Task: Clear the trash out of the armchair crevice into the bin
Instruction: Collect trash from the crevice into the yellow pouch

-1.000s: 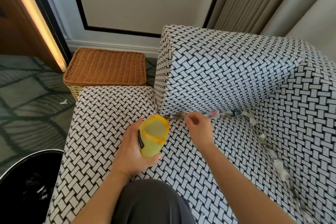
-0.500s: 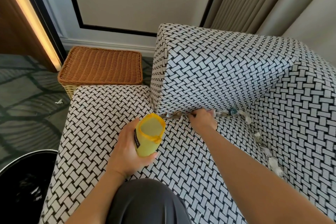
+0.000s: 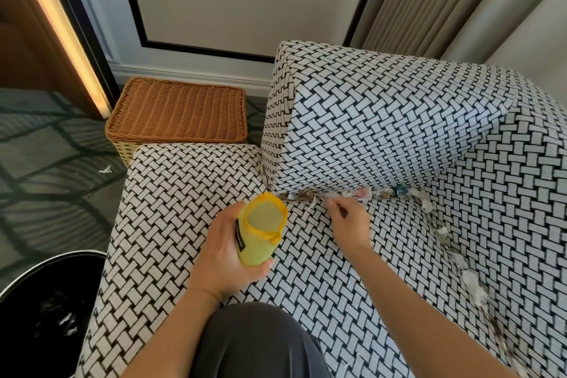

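Observation:
Scraps of paper and wrappers are wedged along the armchair crevice under the armrest, and more white bits run down the right-hand crevice. My left hand grips a yellow pouch with its open mouth facing up, over the seat cushion. My right hand sits just in front of the crevice and pinches a thin white scrap pulled out from it. The black bin stands on the floor at the lower left, with some trash inside.
A brown wicker basket stands on the carpet behind the seat, against the wall. One white scrap lies on the carpet left of the chair. My dark-clad knee is at the bottom middle. Curtains hang at the upper right.
My right hand went to the crevice, then drew back slightly toward me with a white scrap in its fingertips. My left hand and the pouch have stayed in about the same place.

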The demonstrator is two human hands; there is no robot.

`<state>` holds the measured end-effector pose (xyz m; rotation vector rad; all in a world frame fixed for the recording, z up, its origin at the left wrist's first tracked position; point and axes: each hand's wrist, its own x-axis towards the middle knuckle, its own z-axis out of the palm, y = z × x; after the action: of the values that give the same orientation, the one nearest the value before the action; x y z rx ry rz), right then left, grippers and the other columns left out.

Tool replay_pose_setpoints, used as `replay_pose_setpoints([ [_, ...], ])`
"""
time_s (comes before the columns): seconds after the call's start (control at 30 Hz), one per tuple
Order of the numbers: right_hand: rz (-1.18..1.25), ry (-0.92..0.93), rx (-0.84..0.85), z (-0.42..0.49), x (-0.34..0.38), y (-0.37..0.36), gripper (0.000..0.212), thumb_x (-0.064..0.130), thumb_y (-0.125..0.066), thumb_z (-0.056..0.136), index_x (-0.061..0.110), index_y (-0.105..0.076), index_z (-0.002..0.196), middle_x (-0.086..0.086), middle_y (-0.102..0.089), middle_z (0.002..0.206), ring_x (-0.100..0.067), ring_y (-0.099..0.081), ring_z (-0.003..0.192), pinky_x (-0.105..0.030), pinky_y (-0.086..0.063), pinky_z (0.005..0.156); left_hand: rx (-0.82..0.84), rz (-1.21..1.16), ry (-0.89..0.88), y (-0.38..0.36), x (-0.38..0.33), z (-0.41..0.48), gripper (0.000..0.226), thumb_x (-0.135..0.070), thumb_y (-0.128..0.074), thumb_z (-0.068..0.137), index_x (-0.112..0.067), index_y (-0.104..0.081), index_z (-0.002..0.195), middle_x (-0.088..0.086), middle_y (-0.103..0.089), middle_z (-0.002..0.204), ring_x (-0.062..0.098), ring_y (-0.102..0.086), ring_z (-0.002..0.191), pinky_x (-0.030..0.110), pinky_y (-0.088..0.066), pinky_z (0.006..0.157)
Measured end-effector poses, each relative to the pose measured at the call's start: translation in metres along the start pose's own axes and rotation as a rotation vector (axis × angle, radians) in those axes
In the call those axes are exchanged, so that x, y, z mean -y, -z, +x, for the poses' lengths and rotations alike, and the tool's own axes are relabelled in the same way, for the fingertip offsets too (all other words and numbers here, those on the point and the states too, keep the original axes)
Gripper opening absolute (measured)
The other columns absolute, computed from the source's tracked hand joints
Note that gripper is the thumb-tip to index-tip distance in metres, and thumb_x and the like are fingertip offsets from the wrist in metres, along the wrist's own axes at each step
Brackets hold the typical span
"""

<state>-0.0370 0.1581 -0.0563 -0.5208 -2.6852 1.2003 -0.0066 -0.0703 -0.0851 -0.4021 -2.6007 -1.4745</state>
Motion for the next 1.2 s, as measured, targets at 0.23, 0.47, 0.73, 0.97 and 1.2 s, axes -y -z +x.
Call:
replay_pose_setpoints([
  [0.23,0.404,0.100,0.088,-0.049,0.071,0.005,0.005,0.017,-0.068,0.083,0.018,-0.065,0.086,0.007,-0.064,0.075,0.000,-0.054,0.066,-0.013,-0.045,0.063,0.005,0.023,0.011,0.000,-0.002,0.000,0.090,-0.049,-0.071,0.051,-0.022,-0.034,0.128,-0.005,-0.041,0.122,0.014,-0.042,0.115,0.032,-0.041,0.095],
  [0.47,0.112,0.345,0.272,-0.059,0.085,-0.005,0.007,0.015,-0.064,0.085,0.017,-0.070,0.085,0.019,-0.062,0.079,0.012,-0.048,0.084,-0.004,-0.034,0.074,0.009,0.022,0.015,0.001,-0.004,0.000,0.089,-0.047,-0.071,0.052,-0.019,-0.036,0.129,-0.006,-0.040,0.123,0.011,-0.041,0.116,0.028,-0.039,0.096],
  [0.73,-0.141,0.273,0.032,-0.022,0.027,0.002,0.018,0.011,-0.059,0.088,0.013,-0.067,0.104,0.003,-0.067,0.103,-0.015,-0.055,0.104,-0.030,-0.047,0.090,0.013,0.028,0.011,0.002,-0.002,0.001,0.092,-0.049,-0.071,0.052,-0.014,-0.038,0.130,0.000,-0.041,0.126,0.017,-0.042,0.119,0.037,-0.041,0.099],
  [0.97,-0.504,0.154,0.144,0.020,0.011,0.006,0.028,0.019,-0.056,0.090,0.018,-0.063,0.117,-0.006,-0.062,0.114,-0.027,-0.051,0.110,-0.041,-0.046,0.094,0.015,0.016,0.005,0.001,-0.001,0.001,0.090,-0.046,-0.074,0.052,-0.021,-0.036,0.129,-0.005,-0.040,0.125,0.014,-0.042,0.118,0.039,-0.042,0.099],
  [1.2,-0.804,0.049,0.248,0.038,0.012,-0.001,0.033,0.036,-0.041,0.094,0.028,-0.059,0.121,-0.004,-0.051,0.130,-0.030,-0.035,0.128,-0.048,-0.013,0.115,0.021,0.034,0.023,0.000,0.001,0.001,0.091,-0.047,-0.074,0.051,-0.017,-0.038,0.129,-0.002,-0.040,0.127,0.015,-0.041,0.120,0.042,-0.042,0.099],
])
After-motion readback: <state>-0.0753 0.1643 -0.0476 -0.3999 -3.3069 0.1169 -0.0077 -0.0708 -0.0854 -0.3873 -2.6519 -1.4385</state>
